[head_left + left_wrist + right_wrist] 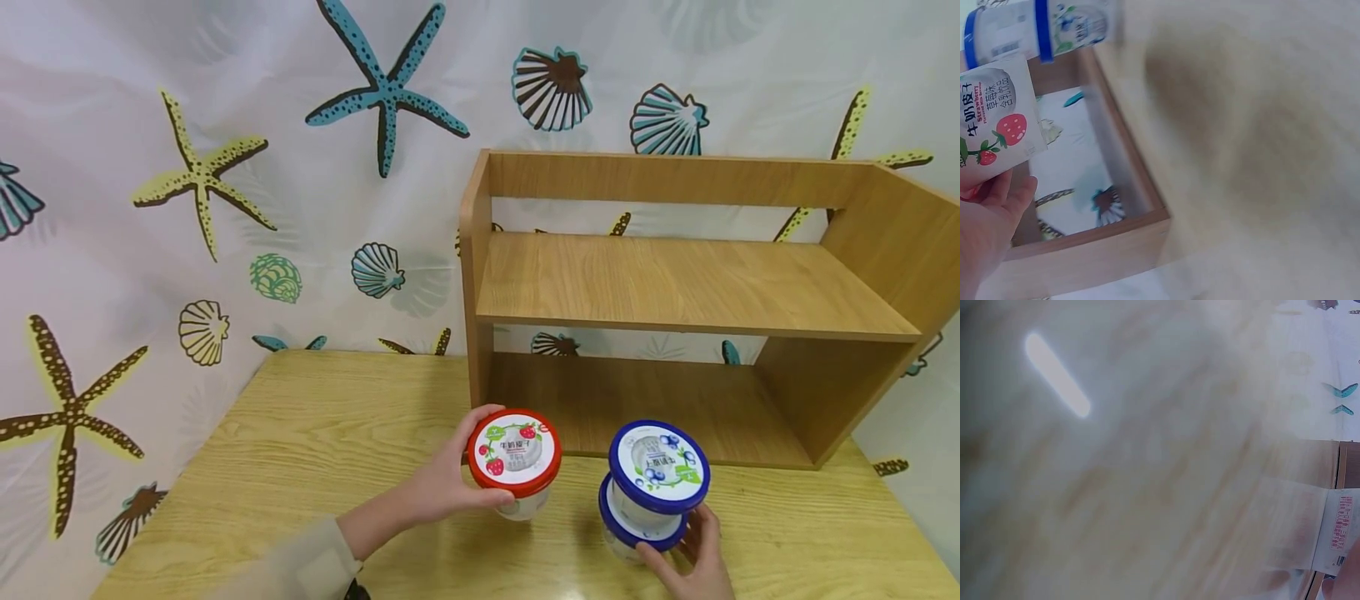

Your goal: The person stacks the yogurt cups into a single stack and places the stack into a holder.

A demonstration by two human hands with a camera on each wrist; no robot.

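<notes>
Red-lidded tub (517,452), blue-lidded stack (651,500) in hands (453,481) (703,569)

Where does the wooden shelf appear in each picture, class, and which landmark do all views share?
Head: the wooden shelf fills much of the right half.
Left wrist: the shelf, tilted, at lower left.
Right wrist: shelf sliver, right edge.
Shared landmark: patterned wall covering.
</notes>
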